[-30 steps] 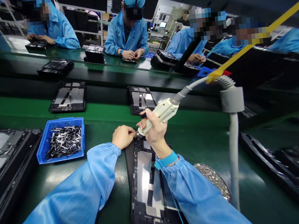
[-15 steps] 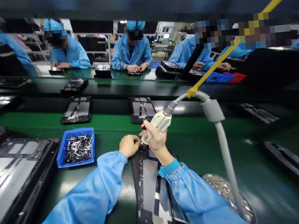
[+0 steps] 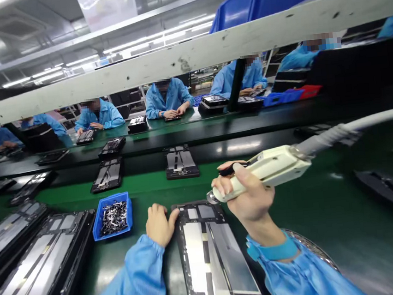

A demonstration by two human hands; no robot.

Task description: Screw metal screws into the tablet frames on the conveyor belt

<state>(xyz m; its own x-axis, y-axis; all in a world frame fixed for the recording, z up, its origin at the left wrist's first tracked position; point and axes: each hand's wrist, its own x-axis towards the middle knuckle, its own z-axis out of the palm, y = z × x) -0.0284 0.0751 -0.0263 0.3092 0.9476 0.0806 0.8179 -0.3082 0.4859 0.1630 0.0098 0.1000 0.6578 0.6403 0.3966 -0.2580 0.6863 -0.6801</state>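
My right hand [image 3: 251, 195] is wrapped around a cream electric screwdriver [image 3: 278, 165], a finger on its black lever. Its tip points left and sits just above the far right corner of an opened tablet [image 3: 229, 251] that lies on the green work surface. Beside the tablet's far left corner rests my left hand [image 3: 160, 225], fingers apart and thumb touching the corner; nothing shows in it. A blue bin [image 3: 131, 218] of small black and silver parts stands to the left of that hand. A round metal dish [image 3: 312, 244] is partly hidden behind my right forearm.
Stacked opened tablets [image 3: 31, 270] fill the left side. More tablets lie on the green belt, including one tablet [image 3: 181, 163] straight ahead. A thick grey cable [image 3: 377, 118] runs right from the screwdriver. A pale beam [image 3: 140, 71] crosses above. Co-workers in blue sit opposite.
My right hand has drawn the screwdriver back to the right, and it now lies nearly level. My left hand has opened from a pinch by the tablet's edge. My view has tilted upward.
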